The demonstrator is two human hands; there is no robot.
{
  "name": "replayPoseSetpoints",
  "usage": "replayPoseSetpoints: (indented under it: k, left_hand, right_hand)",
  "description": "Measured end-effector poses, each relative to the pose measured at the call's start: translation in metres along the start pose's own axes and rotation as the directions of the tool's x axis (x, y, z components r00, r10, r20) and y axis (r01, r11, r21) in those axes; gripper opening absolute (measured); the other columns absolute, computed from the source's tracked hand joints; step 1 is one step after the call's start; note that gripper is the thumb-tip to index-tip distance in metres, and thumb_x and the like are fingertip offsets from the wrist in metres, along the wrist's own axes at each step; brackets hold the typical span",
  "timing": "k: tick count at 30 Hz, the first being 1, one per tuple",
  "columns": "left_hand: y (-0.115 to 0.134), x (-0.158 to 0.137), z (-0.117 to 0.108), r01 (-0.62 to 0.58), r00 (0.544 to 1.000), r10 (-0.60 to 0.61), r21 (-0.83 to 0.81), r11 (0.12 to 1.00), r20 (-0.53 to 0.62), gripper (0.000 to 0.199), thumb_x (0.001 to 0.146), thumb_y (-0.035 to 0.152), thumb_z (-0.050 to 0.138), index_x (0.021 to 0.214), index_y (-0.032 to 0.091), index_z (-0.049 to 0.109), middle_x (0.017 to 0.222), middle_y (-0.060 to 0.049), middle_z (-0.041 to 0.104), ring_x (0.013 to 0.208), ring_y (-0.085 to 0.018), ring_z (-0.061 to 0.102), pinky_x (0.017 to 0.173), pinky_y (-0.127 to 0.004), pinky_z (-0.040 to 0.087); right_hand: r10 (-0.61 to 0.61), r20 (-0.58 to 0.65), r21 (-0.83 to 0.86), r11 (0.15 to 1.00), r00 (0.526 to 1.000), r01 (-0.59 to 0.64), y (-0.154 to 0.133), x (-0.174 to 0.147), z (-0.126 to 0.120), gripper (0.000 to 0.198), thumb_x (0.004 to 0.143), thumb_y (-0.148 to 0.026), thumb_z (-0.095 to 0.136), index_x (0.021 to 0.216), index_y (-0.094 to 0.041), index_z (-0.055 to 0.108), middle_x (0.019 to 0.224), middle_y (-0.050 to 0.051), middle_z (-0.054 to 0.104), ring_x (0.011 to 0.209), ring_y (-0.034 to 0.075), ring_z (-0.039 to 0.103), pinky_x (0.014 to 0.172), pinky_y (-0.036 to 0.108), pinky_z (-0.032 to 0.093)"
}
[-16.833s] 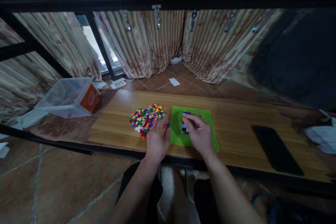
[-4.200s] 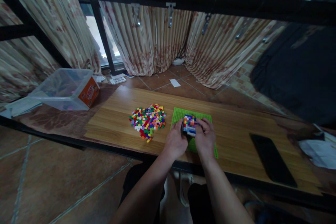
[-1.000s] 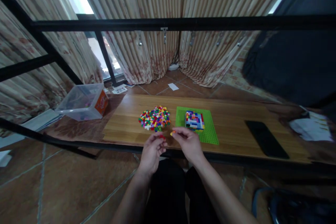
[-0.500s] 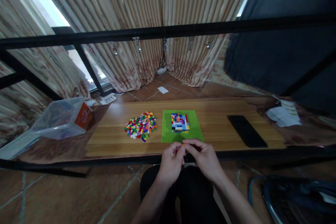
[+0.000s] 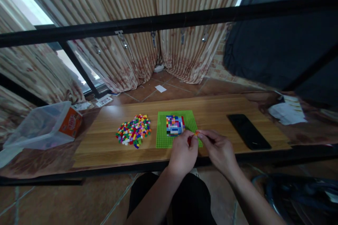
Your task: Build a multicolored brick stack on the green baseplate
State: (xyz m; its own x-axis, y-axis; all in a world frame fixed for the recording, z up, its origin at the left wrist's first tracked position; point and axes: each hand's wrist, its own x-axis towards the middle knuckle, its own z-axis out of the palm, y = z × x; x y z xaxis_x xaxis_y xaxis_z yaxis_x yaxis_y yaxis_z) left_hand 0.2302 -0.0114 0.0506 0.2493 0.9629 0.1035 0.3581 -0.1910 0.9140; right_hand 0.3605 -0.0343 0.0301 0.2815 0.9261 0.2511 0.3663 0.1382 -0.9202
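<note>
Our left hand (image 5: 184, 152) and right hand (image 5: 222, 148) clamp fingertips on orange brick (image 5: 196, 133); we best pinch lightly, edges square.

Fingers (image 5: 208, 133) largely hide an orange piece (image 5: 196, 133), its shape too small to tell. The left hand (image 5: 183, 152) hides most of a red piece (image 5: 189, 141) and part of the green baseplate (image 5: 161, 141). The orange label (image 5: 71, 122) is unreadably blurred.

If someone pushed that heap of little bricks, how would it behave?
The heap of bricks would probably scatter, since the pieces lie loose. Being so small, each is likely light. Their boxy shapes suggest sliding across the wooden board rather than rolling.
</note>
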Motion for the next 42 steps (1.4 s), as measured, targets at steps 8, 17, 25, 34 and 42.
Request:
replayPoseSetpoints:
  k: [8, 17, 25, 34, 42]
  left_hand:
    - [-0.004, 0.046, 0.005, -0.024, 0.990, 0.005, -0.132, 0.991, -0.144, 0.022, 0.086, 0.023, 0.052, 0.066, 0.016, 0.061, 0.057, 0.002, 0.053, 0.053, -0.009, 0.046, 0.053, -0.023, 0.032]
    - [-0.038, 0.075, -0.066, 0.002, 0.895, -0.326, -0.728, 0.686, -0.305, 0.022, 0.071, 0.034, 0.072, 0.072, 0.015, 0.063, 0.060, 0.004, 0.054, 0.047, -0.004, 0.041, 0.043, -0.016, 0.025]
    - [-0.041, 0.073, -0.067, -0.014, 0.907, -0.290, -0.709, 0.705, -0.306, 0.024, 0.076, 0.035, 0.070, 0.070, 0.014, 0.060, 0.060, 0.004, 0.054, 0.044, -0.003, 0.036, 0.041, -0.017, 0.026]
    - [-0.044, 0.072, -0.065, 0.061, 0.908, -0.320, -0.670, 0.740, -0.271, 0.027, 0.079, 0.037, 0.065, 0.066, 0.015, 0.057, 0.056, 0.005, 0.049, 0.046, -0.004, 0.036, 0.044, -0.018, 0.024]
    - [-0.047, 0.071, -0.061, 0.047, 0.926, -0.278, -0.649, 0.759, -0.257, 0.027, 0.080, 0.037, 0.063, 0.066, 0.016, 0.056, 0.056, 0.005, 0.048, 0.046, -0.005, 0.036, 0.045, -0.018, 0.025]
  right_hand:
    - [-0.272, -0.043, -0.202, 0.945, 0.961, 0.258, -0.004, 0.045, 0.008, 0.018, 0.090, -0.031, 0.058, 0.091, -0.022, 0.074, 0.087, 0.006, 0.071, 0.081, 0.020, 0.067, 0.072, 0.032, 0.051]
    - [-0.217, 0.213, -0.313, 0.908, 0.953, 0.277, 0.027, 0.103, 0.052, 0.024, 0.092, -0.028, 0.052, 0.088, -0.021, 0.076, 0.091, 0.007, 0.069, 0.088, 0.021, 0.064, 0.084, 0.036, 0.049]
    - [-0.162, 0.293, -0.384, 0.883, 0.942, 0.271, 0.034, 0.108, 0.064, 0.023, 0.090, -0.028, 0.055, 0.091, -0.023, 0.077, 0.098, 0.007, 0.068, 0.093, 0.022, 0.063, 0.086, 0.038, 0.048]
    - [-0.139, 0.477, -0.360, 0.870, 0.868, 0.337, 0.026, 0.125, 0.058, 0.022, 0.088, -0.025, 0.056, 0.087, -0.023, 0.077, 0.087, 0.005, 0.071, 0.079, 0.019, 0.065, 0.075, 0.033, 0.048]
    - [-0.124, 0.464, -0.358, 0.880, 0.877, 0.313, 0.026, 0.125, 0.060, 0.021, 0.086, -0.024, 0.057, 0.085, -0.023, 0.078, 0.087, 0.005, 0.073, 0.077, 0.019, 0.065, 0.074, 0.033, 0.048]
